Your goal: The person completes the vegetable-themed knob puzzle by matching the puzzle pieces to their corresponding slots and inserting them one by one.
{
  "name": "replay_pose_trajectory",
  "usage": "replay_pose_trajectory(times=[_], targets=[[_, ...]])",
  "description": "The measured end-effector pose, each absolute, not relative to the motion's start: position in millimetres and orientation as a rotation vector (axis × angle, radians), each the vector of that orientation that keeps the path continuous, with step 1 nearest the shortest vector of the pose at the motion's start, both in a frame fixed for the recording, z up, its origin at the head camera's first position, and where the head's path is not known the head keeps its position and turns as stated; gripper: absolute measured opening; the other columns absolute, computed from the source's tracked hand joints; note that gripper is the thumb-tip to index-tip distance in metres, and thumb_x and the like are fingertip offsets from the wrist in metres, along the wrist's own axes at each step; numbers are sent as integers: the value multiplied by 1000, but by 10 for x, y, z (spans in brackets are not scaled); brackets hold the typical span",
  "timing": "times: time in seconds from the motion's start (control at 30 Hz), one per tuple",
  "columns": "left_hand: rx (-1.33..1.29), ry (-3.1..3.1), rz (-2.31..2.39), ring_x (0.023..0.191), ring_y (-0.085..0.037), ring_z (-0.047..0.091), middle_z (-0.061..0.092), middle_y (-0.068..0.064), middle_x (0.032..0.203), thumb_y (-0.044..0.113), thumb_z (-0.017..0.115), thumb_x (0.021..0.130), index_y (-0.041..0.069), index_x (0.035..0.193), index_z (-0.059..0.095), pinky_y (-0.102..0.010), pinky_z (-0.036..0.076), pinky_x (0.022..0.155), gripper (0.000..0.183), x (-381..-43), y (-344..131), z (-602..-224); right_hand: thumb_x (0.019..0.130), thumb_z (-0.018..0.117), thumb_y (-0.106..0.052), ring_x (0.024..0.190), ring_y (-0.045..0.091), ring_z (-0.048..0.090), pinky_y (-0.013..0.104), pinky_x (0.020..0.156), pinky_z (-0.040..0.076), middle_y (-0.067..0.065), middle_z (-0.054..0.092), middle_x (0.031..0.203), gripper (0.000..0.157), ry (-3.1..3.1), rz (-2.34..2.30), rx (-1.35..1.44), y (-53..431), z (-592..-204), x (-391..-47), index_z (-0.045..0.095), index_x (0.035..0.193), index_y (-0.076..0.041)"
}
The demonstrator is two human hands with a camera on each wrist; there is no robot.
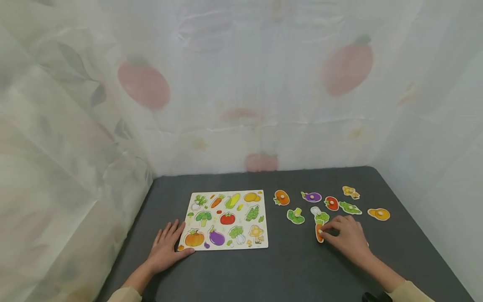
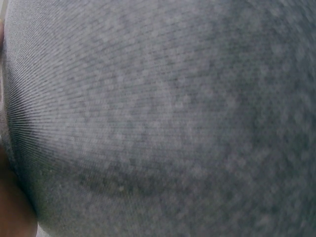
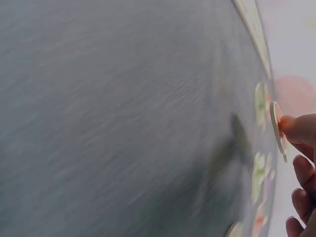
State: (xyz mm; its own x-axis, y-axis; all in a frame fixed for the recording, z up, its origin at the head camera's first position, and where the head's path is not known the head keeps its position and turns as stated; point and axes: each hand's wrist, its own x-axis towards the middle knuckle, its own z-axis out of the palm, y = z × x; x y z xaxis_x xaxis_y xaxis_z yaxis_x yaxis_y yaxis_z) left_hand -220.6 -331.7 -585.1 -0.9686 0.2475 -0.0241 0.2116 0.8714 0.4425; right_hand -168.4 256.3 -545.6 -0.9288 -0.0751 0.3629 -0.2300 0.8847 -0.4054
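Note:
My right hand (image 1: 349, 237) pinches the knob of a carrot puzzle piece (image 1: 319, 233) between thumb and fingertips. In the right wrist view the carrot piece (image 3: 278, 129) is tilted up on edge above the table, its shadow falling below. Just behind it in the head view lies a leafy bok choy piece (image 1: 320, 215). My left hand (image 1: 164, 248) lies with spread, straight fingers at the left edge of the puzzle board (image 1: 264, 222), thumb on its lower left corner. The board carries printed vegetables, among them a carrot picture (image 1: 217, 201) in the top row.
Several knobbed pieces lie on the dark table (image 1: 241, 277) right of the board: pumpkin (image 1: 281, 197), broccoli (image 1: 295, 216), eggplant (image 1: 311, 197), tomato (image 1: 331, 203), peas (image 1: 350, 208), mushroom (image 1: 351, 192) and potato (image 1: 379, 214). A patterned curtain (image 1: 241, 84) encloses the table's back and sides.

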Motion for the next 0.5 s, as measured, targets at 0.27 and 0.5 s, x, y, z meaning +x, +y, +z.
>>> replay_pose_trajectory(times=[0.27,0.5], targets=[[348,2961,678,153,-47,9,21,-22,167,73,69,83,13,163,30,-67,0,119,108,-2196,-3328,-5875,78,91,-29,85,18,53,43,77,41,-8,63,82,12,-2633,701,409,2029,-5343,-2097,80,81,-25],[354,2958,693,153,-46,10,21,-22,167,72,70,83,12,163,30,-67,0,119,108,-2191,-3322,-5857,81,88,-34,91,20,52,42,79,41,-6,62,86,12,-2627,743,472,1458,-5248,-2429,79,83,-26]])
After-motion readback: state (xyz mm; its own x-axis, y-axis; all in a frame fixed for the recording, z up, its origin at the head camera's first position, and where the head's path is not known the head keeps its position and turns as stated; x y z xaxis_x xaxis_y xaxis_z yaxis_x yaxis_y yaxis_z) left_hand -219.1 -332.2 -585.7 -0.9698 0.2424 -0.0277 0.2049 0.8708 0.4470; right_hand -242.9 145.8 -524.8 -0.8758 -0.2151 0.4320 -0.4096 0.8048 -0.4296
